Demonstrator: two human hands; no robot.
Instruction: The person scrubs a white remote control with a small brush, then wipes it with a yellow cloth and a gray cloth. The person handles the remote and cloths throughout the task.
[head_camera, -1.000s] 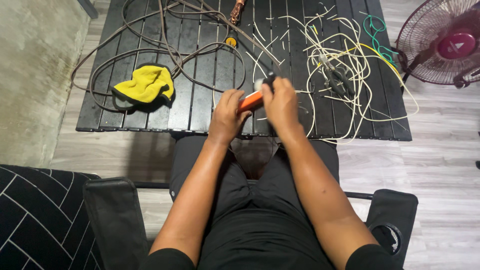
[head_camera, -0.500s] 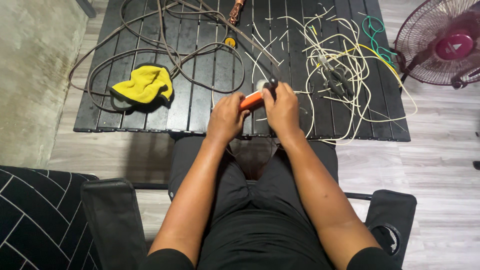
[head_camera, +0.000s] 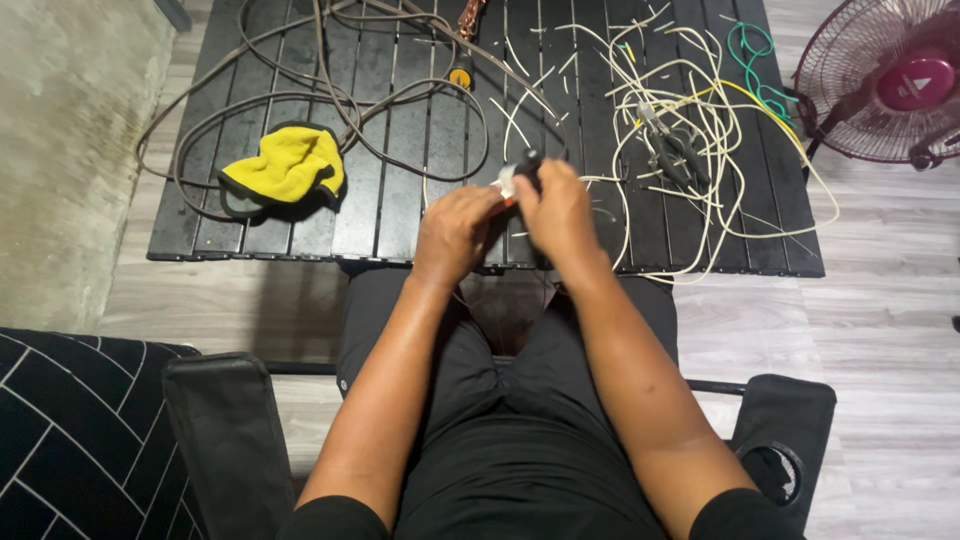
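Head | 2 hands (head_camera: 505, 215) on 1 tool (head_camera: 520, 172) | 1 yellow cloth (head_camera: 285, 165) | 1 fan (head_camera: 885, 80)

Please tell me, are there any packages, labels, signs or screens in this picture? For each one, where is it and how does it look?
No package, sign or screen shows.
Fan badge: the one label-like thing, a round magenta cap at the middle of the fan grille, top right, on the floor beside the table.
Small tool: held between both hands over the table, dark with some orange and white; any label on it is too small to tell.

floor (head_camera: 880, 300): grey planks | black slatted table (head_camera: 400, 215) | fan (head_camera: 885, 85) at right
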